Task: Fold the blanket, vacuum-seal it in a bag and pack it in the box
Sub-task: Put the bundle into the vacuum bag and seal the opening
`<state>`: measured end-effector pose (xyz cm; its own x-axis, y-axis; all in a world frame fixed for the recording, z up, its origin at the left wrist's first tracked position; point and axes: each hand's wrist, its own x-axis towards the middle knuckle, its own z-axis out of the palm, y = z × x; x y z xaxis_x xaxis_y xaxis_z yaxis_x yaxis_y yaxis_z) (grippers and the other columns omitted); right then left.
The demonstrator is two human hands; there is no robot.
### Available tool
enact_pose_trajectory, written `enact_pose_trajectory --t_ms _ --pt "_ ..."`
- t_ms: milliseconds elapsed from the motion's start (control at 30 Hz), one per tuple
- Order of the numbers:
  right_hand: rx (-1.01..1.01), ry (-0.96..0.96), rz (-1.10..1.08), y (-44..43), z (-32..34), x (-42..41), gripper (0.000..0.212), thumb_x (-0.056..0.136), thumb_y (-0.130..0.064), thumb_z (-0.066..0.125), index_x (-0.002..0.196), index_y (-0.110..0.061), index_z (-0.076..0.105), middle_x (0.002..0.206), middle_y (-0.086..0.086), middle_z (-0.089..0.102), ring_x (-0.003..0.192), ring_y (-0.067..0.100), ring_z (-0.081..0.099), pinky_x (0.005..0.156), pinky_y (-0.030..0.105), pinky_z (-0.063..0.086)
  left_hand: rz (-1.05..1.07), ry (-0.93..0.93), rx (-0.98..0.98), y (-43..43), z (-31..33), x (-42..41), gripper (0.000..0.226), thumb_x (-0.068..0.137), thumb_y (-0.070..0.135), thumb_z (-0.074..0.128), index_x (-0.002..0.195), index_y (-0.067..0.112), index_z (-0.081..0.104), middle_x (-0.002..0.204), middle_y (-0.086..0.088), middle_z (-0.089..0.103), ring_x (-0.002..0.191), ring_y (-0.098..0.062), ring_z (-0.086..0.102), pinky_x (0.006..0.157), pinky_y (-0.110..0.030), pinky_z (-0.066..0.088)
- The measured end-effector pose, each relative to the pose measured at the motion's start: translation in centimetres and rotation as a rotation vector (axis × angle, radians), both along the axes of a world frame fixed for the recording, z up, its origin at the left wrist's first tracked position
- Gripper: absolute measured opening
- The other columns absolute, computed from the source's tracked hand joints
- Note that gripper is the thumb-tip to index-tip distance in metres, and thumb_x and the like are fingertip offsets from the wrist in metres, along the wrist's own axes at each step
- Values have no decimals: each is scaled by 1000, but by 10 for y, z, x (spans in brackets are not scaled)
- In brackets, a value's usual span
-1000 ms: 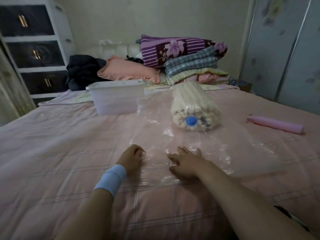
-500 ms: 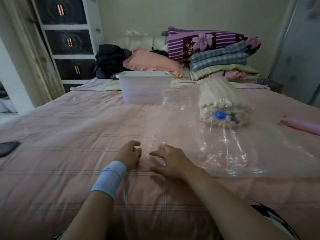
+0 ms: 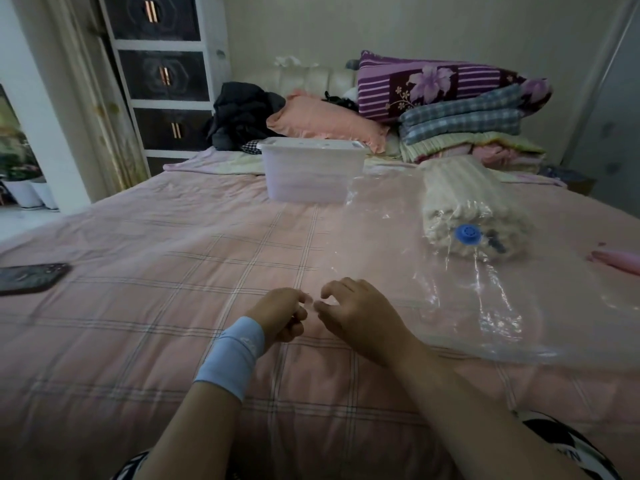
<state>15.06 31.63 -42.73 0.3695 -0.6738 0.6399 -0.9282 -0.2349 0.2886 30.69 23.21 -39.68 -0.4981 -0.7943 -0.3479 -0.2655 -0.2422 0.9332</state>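
- Blanket (image 3: 464,188): rolled/folded tight, already inside clear bag (image 3: 485,306), lying at 2 o'clock from the hands. Fold step looks done.
- Bag lies flat on the bed (image 3: 173,254); blue valve (image 3: 468,233) faces the camera on the roll's near end. Film round the roll looks loose, so prob. no air pulled out yet.
- L hand (image 3: 280,313) (blue wristband (image 3: 235,355)): fingers curled in, thumb to forefinger, seems to pinch the bag's near-left corner. Film is see-thru, so not 100% sure.
- R hand (image 3: 360,317): just beside the L, fingers bent, tips down at the same edge. Can't tell if it grips or only presses.
- My read: closing the bag's mouth seal, at its left end.
- Left to do: check seal, suck air via valve, put pack into box (image 3: 311,178), which sits at 12 o'clock, well apart from the hands.
- Pink stick (image 3: 620,261) at 3 o'clock, poss. the pump, untouched. Phone (image 3: 31,277) at 9 o'clock.
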Motion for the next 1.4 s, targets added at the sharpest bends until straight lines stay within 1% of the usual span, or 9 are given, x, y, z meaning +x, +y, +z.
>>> enact_pose_trajectory --t_ms 67,233,333,400,467,700,900,1067,1400 --pt "-15 15 -25 6 0 2 19 97 -22 51 92 -15 69 98 6 64 83 24 58 66 37 46 -31 -33 6 1 1 1 30 98 36 45 92 10 58 57 0 42 41 -14 35 41 -15 24" --pt "20 -202 -90 25 4 16 26 92 -41 59 78 -22 68 81 -3 54 69 15 50 54 30 40 -141 -78 -128 7 0 5 23 95 14 51 72 10 49 52 0 40 39 -13 34 41 -17 25" --pt "273 -806 -201 35 13 48 57 97 -52 46 57 -13 60 53 -2 54 49 13 50 52 33 43 -150 98 -153 10 5 6 24 99 13 46 75 10 47 51 4 37 42 -10 31 40 -18 23" --pt "578 -1362 -266 35 19 63 73 99 -63 36 64 -10 72 49 2 58 43 14 52 51 27 42 -166 176 -150 14 7 6 21 101 14 45 81 8 49 51 4 36 42 -9 30 38 -18 23" --pt "670 -1791 -263 31 17 65 74 97 -69 37 79 -8 73 52 4 55 39 15 44 43 21 31 -181 201 -152 16 6 5 19 102 15 44 86 7 50 53 3 34 41 -9 29 38 -17 23" --pt "233 -2319 -41 16 9 63 20 91 -20 73 87 0 69 74 10 68 43 15 48 41 24 39 -140 200 -83 16 6 4 18 98 15 44 85 7 54 55 1 41 42 -11 32 41 -17 23" --pt "298 -2192 10 13 15 55 18 94 -18 70 91 0 72 81 11 75 48 15 55 44 27 49 -168 224 -94 10 9 14 25 99 4 42 118 5 57 85 -7 69 58 -18 62 48 -20 41" --pt "280 -2069 18 11 17 46 17 95 -16 67 90 -1 73 75 8 65 52 15 56 46 28 51 -121 237 -32 6 5 19 18 98 17 54 109 7 63 105 -7 74 90 -20 72 62 -21 55" --pt "331 -2031 35 13 16 49 18 96 -17 63 97 -2 74 91 19 73 55 17 57 51 32 55 -69 246 -25 12 6 20 18 93 13 61 105 2 67 87 -9 72 69 -16 67 61 -25 58"
